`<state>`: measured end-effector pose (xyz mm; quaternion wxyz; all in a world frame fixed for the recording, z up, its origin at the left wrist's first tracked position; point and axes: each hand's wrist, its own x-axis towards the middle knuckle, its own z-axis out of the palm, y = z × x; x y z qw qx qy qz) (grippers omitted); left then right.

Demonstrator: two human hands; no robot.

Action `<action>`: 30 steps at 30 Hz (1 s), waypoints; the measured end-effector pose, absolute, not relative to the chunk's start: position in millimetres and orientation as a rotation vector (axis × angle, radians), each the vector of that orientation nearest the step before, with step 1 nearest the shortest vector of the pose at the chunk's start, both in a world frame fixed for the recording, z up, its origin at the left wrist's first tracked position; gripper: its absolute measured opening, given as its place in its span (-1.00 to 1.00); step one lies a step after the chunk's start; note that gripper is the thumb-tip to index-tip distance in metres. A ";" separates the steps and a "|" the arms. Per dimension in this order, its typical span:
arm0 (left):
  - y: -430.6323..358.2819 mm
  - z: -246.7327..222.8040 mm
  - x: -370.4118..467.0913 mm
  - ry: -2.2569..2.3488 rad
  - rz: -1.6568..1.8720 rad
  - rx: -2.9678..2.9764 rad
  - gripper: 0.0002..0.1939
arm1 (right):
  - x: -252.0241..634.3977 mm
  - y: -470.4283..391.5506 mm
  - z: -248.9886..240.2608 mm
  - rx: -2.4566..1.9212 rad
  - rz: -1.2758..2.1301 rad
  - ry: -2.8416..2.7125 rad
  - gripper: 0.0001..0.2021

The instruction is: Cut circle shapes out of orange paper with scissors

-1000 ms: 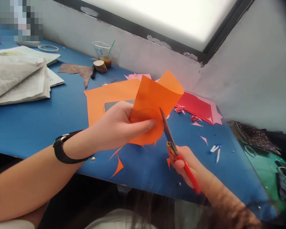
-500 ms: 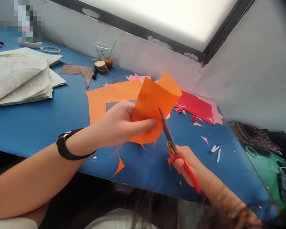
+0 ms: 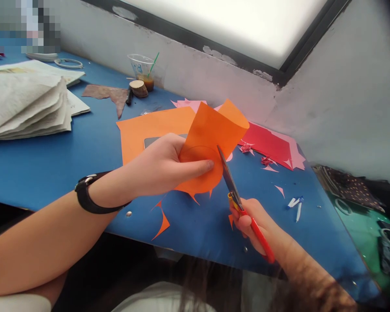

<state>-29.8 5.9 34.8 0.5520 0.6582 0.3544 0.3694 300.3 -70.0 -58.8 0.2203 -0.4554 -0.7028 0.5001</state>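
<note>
My left hand (image 3: 169, 167) pinches a sheet of orange paper (image 3: 211, 125), thumb on top and fingers hidden behind it. A drawn curved line shows on the paper near my thumb, and its lower right edge is cut round. In my right hand (image 3: 251, 221) is a pair of scissors (image 3: 229, 175) with red handles and a yellow part near the pivot. The blades point up and away, lying against the right edge of the paper; they look nearly closed. Below lies an orange paper scrap (image 3: 162, 225) on the blue table (image 3: 198, 229).
A larger orange sheet (image 3: 156, 119) lies behind my left hand, with a grey flat object (image 3: 151, 142) on it. Red paper (image 3: 273, 145) and pink scraps are at the right, near white-and-blue pens (image 3: 298, 208). A plastic cup (image 3: 143, 71) stands by the wall; stacked papers (image 3: 29, 104) sit left.
Very little differs. The orange paper and my left hand have shifted slightly up and to the right; the scissors stay at the paper's right edge.
</note>
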 end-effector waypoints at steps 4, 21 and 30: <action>6.5 35.8 -29.6 0.845 0.877 1.560 -0.82 | 299.7 -69.9 -59.4 -1.256 1.383 -1.949 -0.12; 10.1 36.7 -29.3 0.843 0.833 1.599 -0.70 | 301.2 -74.0 -61.8 -1.248 1.435 -1.902 -0.15; 11.9 36.8 -29.9 0.826 0.802 1.601 -0.63 | 305.1 -75.4 -68.5 -1.233 1.432 -1.899 -0.15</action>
